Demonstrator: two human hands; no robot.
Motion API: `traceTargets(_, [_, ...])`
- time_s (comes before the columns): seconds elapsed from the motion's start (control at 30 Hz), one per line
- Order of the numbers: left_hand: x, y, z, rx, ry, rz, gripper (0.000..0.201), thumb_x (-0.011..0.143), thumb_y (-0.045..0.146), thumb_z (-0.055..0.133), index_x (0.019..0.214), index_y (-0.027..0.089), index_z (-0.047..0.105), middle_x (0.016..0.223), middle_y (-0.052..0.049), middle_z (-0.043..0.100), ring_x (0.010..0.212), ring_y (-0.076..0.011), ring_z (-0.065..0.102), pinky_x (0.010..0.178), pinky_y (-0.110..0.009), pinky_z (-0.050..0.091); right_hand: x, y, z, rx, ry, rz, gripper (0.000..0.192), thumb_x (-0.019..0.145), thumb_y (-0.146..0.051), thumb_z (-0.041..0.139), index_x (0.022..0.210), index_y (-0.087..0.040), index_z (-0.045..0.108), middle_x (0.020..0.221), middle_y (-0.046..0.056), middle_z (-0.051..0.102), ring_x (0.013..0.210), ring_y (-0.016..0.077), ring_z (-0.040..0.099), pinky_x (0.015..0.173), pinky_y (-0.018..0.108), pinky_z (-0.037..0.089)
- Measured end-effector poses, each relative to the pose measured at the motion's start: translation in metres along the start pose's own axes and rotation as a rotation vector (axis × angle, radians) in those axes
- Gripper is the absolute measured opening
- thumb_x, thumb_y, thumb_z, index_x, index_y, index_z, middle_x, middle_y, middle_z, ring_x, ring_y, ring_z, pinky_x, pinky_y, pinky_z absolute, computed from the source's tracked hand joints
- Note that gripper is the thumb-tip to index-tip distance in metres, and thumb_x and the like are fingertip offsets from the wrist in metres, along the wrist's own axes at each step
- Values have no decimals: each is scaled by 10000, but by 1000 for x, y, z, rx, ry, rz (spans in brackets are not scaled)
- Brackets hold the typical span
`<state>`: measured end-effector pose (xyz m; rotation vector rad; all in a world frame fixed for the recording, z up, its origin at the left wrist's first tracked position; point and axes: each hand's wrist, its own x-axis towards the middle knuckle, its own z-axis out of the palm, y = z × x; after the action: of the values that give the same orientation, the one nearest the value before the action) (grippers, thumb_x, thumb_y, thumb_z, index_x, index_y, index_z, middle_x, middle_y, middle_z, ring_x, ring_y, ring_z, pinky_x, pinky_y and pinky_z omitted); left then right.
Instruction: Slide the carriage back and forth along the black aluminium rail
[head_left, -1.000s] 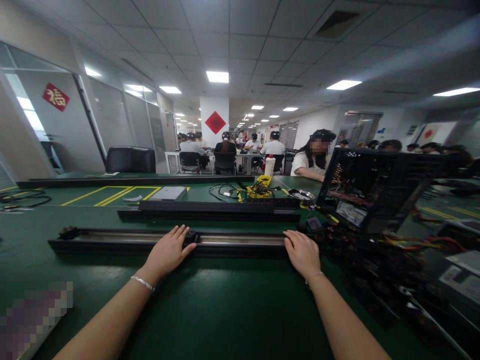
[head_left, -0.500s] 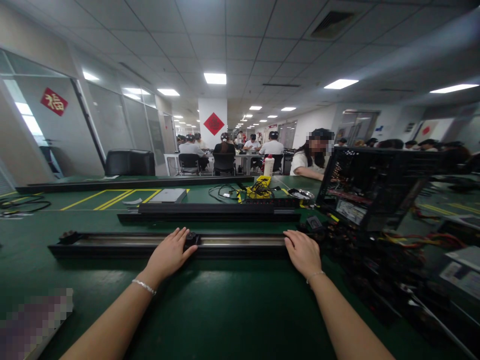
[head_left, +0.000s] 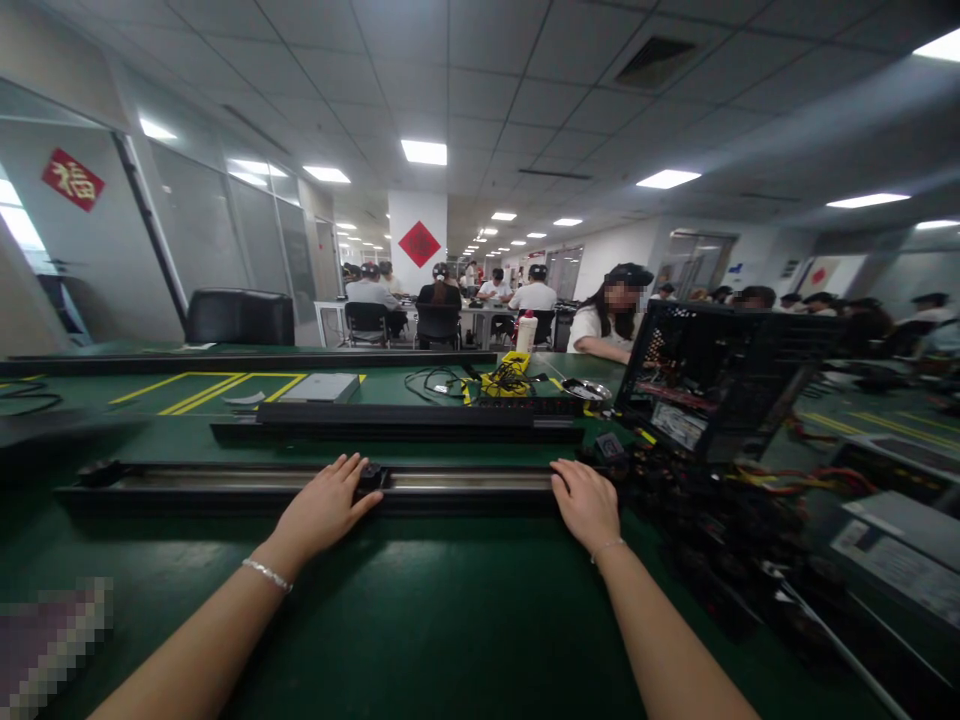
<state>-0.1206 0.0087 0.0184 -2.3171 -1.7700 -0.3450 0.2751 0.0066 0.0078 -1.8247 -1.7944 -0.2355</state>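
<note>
A long black rail point(head_left: 465, 505) with a bright metal strip along its middle lies crosswise before me. My left hand point(head_left: 322, 500) rests on it left of centre, fingers stretched over the top and thumb spread toward the near edge. Touching or right beside those fingers is a small black block point(head_left: 371, 478) on the rail; the hand partly hides it. Near the rail's right end lies my right hand point(head_left: 589, 500), fingers laid over the top and thumb close to them. Neither hand lifts anything.
Behind lie another black bar point(head_left: 397, 425), a flat grey box point(head_left: 319, 387) and black cables point(head_left: 514, 378) on a yellow tray. An open computer case point(head_left: 712, 380) and jumbled black parts point(head_left: 697, 520) crowd the right. A person point(head_left: 611, 315) sits beyond the table.
The view has turned slightly right, so everything appears shifted left. A blurred dark shape has come in at the left edge. Both hands keep their places on the rail.
</note>
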Motion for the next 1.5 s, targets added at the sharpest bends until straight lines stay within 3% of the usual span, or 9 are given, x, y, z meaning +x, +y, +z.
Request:
traceTargets(0.63, [0,8,11,13,63,71,740,825,614,321,1298,60,452,1350,-175,460,1281,-263,387,1070,-416,320,0,-1,-2,-9,-16,5,374,875,-350,334,1103,-267,618,1208,13,597,1169,192,457,961,391,306])
traceTargets(1.17, [0,10,8,14,25,68,734,831,602,309,1300,56,450,1364,-169,442,1287,-276,375,1062,-429,327,0,-2,-2,-8,-12,16,371,866,-334,342,1106,-266,616,1209,19,596,1173,192,455,960,393,310])
traceTargets(1.5, [-1,12,9,-13,62,93,641,834,567,352,1274,123,495,1341,-135,484,1274,-269,396,1049,-435,345,0,-2,-3,-9,-13,19,375,866,-335,333,1098,-272,620,1204,18,597,1173,194,455,963,398,308])
